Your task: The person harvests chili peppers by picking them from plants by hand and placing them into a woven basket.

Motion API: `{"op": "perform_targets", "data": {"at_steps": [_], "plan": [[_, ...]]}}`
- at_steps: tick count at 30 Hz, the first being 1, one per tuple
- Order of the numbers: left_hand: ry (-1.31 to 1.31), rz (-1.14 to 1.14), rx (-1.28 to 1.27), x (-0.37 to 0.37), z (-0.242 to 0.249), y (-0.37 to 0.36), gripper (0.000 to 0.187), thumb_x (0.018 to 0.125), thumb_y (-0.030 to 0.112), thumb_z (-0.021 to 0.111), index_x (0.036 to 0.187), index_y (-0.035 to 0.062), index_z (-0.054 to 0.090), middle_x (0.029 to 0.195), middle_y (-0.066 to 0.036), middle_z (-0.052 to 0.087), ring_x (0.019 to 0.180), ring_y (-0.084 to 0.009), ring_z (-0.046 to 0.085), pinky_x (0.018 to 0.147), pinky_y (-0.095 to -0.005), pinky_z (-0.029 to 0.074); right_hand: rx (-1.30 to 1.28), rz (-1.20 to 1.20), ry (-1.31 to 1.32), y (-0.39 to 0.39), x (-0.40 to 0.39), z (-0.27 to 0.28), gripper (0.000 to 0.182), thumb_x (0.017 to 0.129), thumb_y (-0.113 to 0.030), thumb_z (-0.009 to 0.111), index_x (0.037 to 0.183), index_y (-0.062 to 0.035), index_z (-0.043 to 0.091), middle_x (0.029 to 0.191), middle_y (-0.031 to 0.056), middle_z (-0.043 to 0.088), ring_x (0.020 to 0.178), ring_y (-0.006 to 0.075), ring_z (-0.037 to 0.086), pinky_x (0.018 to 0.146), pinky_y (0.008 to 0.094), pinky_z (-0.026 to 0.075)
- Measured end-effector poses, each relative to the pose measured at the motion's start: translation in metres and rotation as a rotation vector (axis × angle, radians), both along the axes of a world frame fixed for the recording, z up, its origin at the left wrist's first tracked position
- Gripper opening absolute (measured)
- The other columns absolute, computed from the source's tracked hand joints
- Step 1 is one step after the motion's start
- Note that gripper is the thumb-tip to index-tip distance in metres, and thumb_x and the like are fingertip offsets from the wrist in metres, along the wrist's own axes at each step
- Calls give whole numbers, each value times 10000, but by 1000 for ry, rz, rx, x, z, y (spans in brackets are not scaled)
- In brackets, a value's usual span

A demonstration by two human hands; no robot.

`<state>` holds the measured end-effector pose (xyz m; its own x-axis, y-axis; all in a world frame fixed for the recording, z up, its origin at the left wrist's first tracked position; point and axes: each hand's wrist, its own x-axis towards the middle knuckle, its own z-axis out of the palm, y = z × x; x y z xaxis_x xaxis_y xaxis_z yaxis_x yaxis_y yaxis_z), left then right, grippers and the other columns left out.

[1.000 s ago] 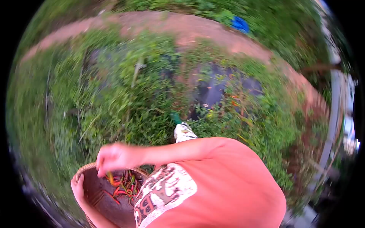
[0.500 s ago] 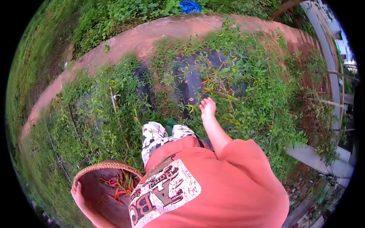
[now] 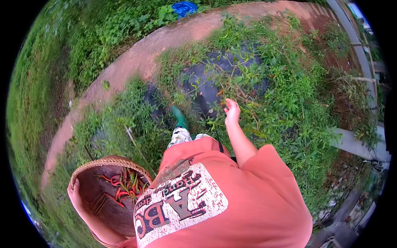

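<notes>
My left hand (image 3: 75,193) grips the braided rim of a round woven basket (image 3: 111,162), which is tucked against my left side. Inside the basket lie several red and green chili peppers (image 3: 131,184), heaped toward the side nearest my body. Out in front, my right hand (image 3: 232,111) is raised over the plants with its fingers partly spread and nothing in them. Just beyond its fingertips, thin stems of a pepper plant (image 3: 235,84) carry a few orange and green peppers.
Black plastic sheeting (image 3: 202,89) covers the soil between green plants. A dirt path (image 3: 136,56) curves behind the bed, with a blue plastic object (image 3: 184,8) at its far edge. A stake (image 3: 131,135) stands on the left. My green boot (image 3: 180,118) is among the plants. Concrete edging (image 3: 355,142) runs at right.
My green boot has come forward into view as I step. The basket sits higher in view, and my right hand has shifted slightly right, its fingers still apart.
</notes>
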<state>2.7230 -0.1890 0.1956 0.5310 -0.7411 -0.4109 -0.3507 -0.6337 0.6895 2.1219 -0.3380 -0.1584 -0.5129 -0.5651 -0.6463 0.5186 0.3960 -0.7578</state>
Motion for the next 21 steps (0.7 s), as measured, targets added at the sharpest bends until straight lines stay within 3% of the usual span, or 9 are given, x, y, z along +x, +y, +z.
{"op": "perform_targets", "data": {"at_steps": [1,3,5,8,11,13,15,18,21], "plan": [[-36,-45,-5,6,-3,-17,337,852,246,556,1026,-42,573,906,-45,596,830,-124,524,784,-263,418,9,-113,-86,-4,-2,4,150,779,-247,545,842,-111,553,805,21,610,773,115,533,624,256,393],[-67,-90,7,20,-9,-43,345,854,250,554,1034,-43,573,914,-44,597,840,-127,524,790,-264,417,-37,-178,-176,-10,-8,9,120,774,-214,554,818,-103,541,681,33,579,640,133,536,592,261,402],[6,-73,47,40,-15,-73,363,855,257,550,1053,-47,570,927,-44,597,845,-130,525,799,-265,415,-90,-212,-190,-19,-10,9,58,772,-122,557,804,-85,526,543,-25,426,443,117,428,444,237,346],[24,-73,94,36,-25,-122,350,851,254,552,1039,-41,577,917,-58,599,841,-136,527,789,-267,421,7,-144,-197,-18,-15,16,57,807,-127,561,838,-84,541,526,-35,398,428,91,376,421,234,323],[1,-82,157,20,-31,-175,332,846,245,559,1023,-35,583,908,-66,598,836,-141,529,768,-271,431,-7,-134,-279,-20,-9,22,141,835,-142,563,968,-107,531,569,-43,413,438,71,353,412,230,304],[-71,-132,195,10,-38,-211,322,842,240,562,1014,-32,586,904,-69,596,831,-143,530,756,-272,437,12,-114,-552,-14,5,16,346,827,-106,583,1151,-147,468,664,-24,480,463,68,379,412,223,312],[38,-171,163,-2,-45,-235,316,836,233,570,1012,-29,586,906,-66,593,819,-142,533,738,-274,443,165,54,-501,-5,21,-6,572,799,-56,602,1292,-179,338,761,5,529,484,73,400,405,233,328],[22,-284,231,2,-54,-265,314,838,230,570,1017,-27,578,905,-53,590,814,-129,527,739,-264,436,243,-59,-422,-14,53,-35,758,783,-33,604,1376,-193,161,800,27,542,497,85,425,386,228,329],[-89,-455,220,-20,-45,-286,287,842,223,560,991,-21,582,874,-32,585,788,-112,510,735,-250,422,155,-354,-236,-56,62,-31,708,789,-90,622,1361,-172,213,803,9,522,526,77,437,392,218,341]]}}
